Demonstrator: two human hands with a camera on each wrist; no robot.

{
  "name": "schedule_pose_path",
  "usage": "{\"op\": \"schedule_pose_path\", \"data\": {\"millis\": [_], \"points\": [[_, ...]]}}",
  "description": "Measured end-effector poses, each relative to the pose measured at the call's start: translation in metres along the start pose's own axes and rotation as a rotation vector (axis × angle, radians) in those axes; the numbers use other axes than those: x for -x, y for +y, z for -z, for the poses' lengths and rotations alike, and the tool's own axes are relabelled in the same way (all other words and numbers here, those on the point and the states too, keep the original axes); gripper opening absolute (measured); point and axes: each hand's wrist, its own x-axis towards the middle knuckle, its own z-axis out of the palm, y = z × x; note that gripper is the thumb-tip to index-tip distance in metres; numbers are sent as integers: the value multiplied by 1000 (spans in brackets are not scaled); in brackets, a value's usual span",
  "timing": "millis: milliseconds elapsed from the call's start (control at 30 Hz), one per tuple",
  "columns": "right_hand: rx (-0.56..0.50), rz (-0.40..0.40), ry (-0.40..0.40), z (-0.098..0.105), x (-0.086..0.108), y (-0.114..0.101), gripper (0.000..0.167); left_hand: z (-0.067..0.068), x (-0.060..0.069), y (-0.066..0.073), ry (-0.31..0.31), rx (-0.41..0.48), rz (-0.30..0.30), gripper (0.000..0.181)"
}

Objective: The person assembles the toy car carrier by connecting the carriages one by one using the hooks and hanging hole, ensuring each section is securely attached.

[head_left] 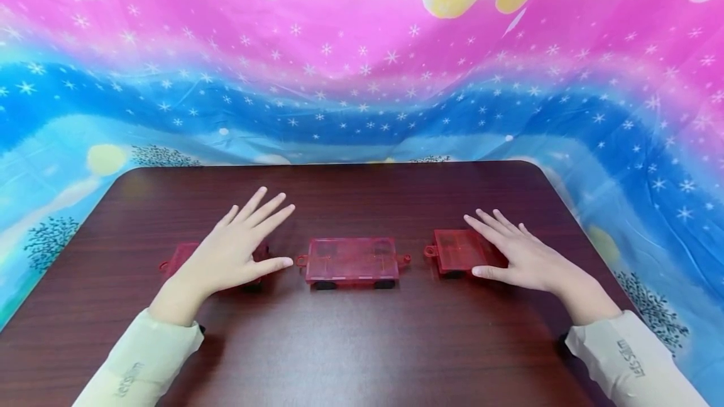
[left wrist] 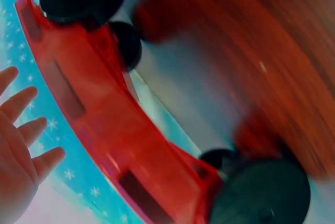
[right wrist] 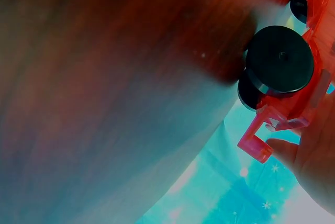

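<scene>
Left hand (head_left: pixel 240 244) and right hand (head_left: pixel 523 257) have fingers spread apart over the left car (head_left: pixel 180 257) and right car (head_left: pixel 455 250), can't really tell if touching, middle car (head_left: pixel 352 256) between on the table (head_left: pixel 351 344), and imo all light, stiff, slick plastic, so grab the long sides.

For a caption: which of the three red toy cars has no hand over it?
The middle car: its whole top shows. The left hand hides part of the left car, and the right hand part of the right car.
</scene>
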Motion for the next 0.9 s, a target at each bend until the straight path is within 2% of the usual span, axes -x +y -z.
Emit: {"op": "schedule_pose_path", "data": {"millis": [200, 467, 667, 900], "points": [[-6, 28, 5, -2, 0, 2, 95, -5, -7, 9, -41, 62, -59, 88], [1, 55, 16, -1, 2, 3, 94, -14, -15, 20, -53, 111, -154, 84], [20, 77, 38, -2, 2, 2, 88, -17, -20, 31, -102, 153, -169, 80], [42, 86, 50, 0, 0, 2, 86, -18, -25, 40, -153, 157, -172, 79]]}}
